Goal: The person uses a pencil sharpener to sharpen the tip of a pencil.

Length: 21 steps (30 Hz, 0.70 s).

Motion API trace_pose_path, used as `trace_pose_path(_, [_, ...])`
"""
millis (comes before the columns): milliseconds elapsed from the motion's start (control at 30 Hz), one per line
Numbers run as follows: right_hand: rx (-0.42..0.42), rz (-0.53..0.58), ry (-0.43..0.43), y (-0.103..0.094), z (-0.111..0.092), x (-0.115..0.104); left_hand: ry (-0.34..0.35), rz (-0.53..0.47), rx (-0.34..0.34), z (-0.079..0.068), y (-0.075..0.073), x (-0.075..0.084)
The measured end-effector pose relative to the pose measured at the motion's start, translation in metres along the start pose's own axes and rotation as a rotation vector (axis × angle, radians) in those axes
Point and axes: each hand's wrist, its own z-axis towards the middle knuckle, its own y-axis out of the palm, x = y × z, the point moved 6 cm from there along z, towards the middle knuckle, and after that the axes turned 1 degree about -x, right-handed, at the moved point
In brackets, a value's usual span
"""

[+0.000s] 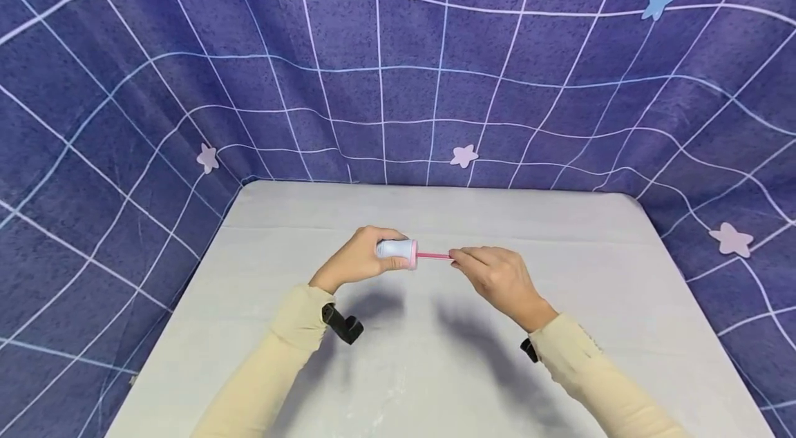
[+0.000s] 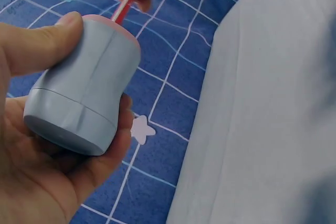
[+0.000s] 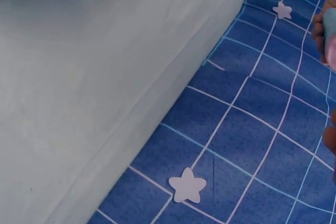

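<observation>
My left hand (image 1: 357, 257) grips a pale blue pencil sharpener (image 1: 392, 249) with a narrowed waist and a pink end, held sideways above the table. From that pink end a thin pink-red pencil (image 1: 434, 256) sticks out toward the right. Its other end is pinched between the thumb and fingers of my right hand (image 1: 497, 278). In the left wrist view the sharpener (image 2: 86, 80) shows a side seam and a base ring, with the thumb near its pink rim. Only slivers of the sharpener (image 3: 330, 27) and fingers (image 3: 330, 136) show at the right wrist view's edge.
A white-covered table (image 1: 398, 369) spreads beneath both hands, which cast shadows on it. Behind and at both sides hangs a blue curtain (image 1: 348, 92) with grid lines and stars. Each sleeve cuff carries a small black device (image 1: 342, 325).
</observation>
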Motion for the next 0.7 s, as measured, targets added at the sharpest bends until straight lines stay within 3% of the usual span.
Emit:
trace_pose_path(167, [0.085,-0.116,-0.103,-0.005,0.000,-0.009,-0.035,-0.044,-0.090,-0.001,0.006,-0.001])
trace_pose_path(267, [0.109,-0.156,-0.124,-0.006,-0.001,-0.011,-0.009,-0.015,-0.084,-0.001,0.009,0.004])
trace_pose_path(367, [0.055,-0.118,-0.077,-0.005,-0.002,-0.010,0.062,0.069,-0.034,-0.003,0.012,0.011])
trace_pose_path(533, [-0.132,0.089,0.153,-0.003,-0.001,0.000,0.225,0.278,0.102,-0.013,0.021,0.020])
trace_pose_path(700, [-0.407,0.393,0.551,0.008,-0.004,0.018,0.403,0.476,0.250,-0.022,0.029,0.030])
